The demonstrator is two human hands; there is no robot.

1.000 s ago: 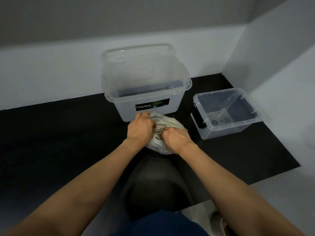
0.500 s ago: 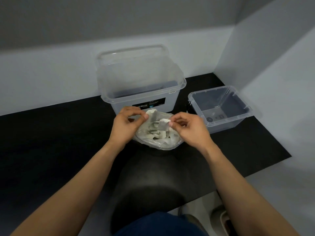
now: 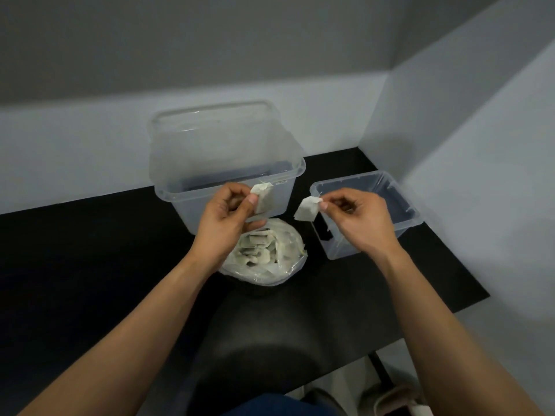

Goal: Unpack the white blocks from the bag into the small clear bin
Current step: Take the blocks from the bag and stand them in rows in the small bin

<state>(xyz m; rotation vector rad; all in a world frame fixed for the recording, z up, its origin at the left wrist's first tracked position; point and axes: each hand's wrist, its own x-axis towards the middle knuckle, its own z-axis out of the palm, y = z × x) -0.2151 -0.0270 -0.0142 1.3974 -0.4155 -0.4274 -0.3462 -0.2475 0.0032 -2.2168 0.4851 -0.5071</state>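
White blocks (image 3: pixel 255 250): flat, papery squares, most heaped in the crinkled bag (image 3: pixel 288 265), centre frame. Left hand (image 3: pixel 228 217) pinches one block (image 3: pixel 264 201) above it; right hand (image 3: pixel 357 217) pinches another block (image 3: pixel 306 209) beside the rigid small clear bin (image 3: pixel 404 196), centre right. Step, likely: transfer; next, release both over the bin

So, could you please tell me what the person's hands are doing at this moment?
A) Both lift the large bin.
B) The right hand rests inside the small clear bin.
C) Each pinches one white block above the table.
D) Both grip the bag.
C: the left hand pinches the first white block and the right hand pinches the second white block, both held above the open bag, neither yet in the small clear bin.
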